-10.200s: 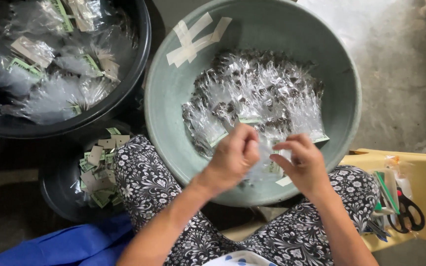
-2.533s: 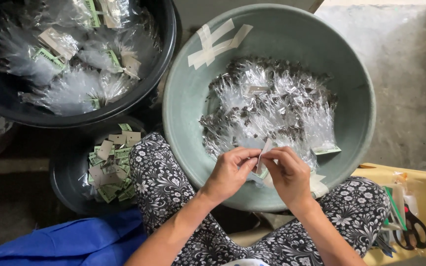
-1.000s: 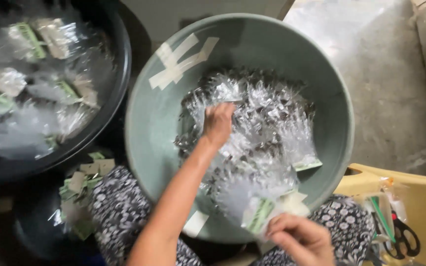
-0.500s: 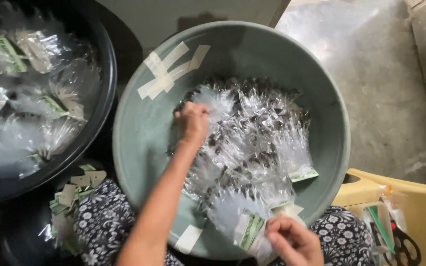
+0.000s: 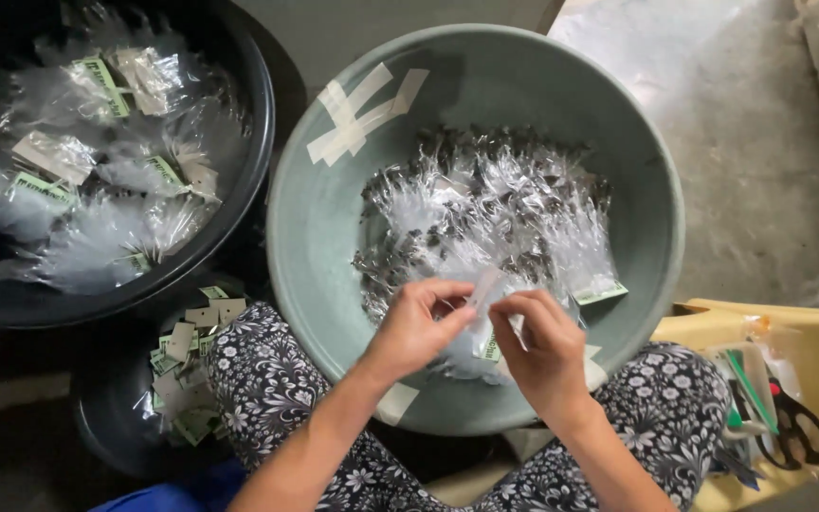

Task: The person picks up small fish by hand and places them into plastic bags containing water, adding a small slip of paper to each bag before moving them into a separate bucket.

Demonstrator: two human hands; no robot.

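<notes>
A grey-green basin (image 5: 334, 256) in front of me holds a heap of small clear plastic bags with dark contents (image 5: 495, 209). My left hand (image 5: 416, 327) and my right hand (image 5: 540, 346) meet over the basin's near side. Both pinch one small clear bag (image 5: 482, 296) between fingertips, with a green-and-white paper label (image 5: 491, 347) just below it. White tape strips (image 5: 364, 109) are stuck on the basin's inner wall.
A black tub (image 5: 229, 218) at upper left holds finished clear bags with green labels (image 5: 97, 171). A small dark bowl of loose paper labels (image 5: 187, 365) sits by my left knee. At right, a yellow stool (image 5: 808, 332) carries scissors (image 5: 793, 427). Concrete floor lies at upper right.
My left hand has come back from the middle of the bag heap to the basin's near edge. It now meets my right hand on one small bag.
</notes>
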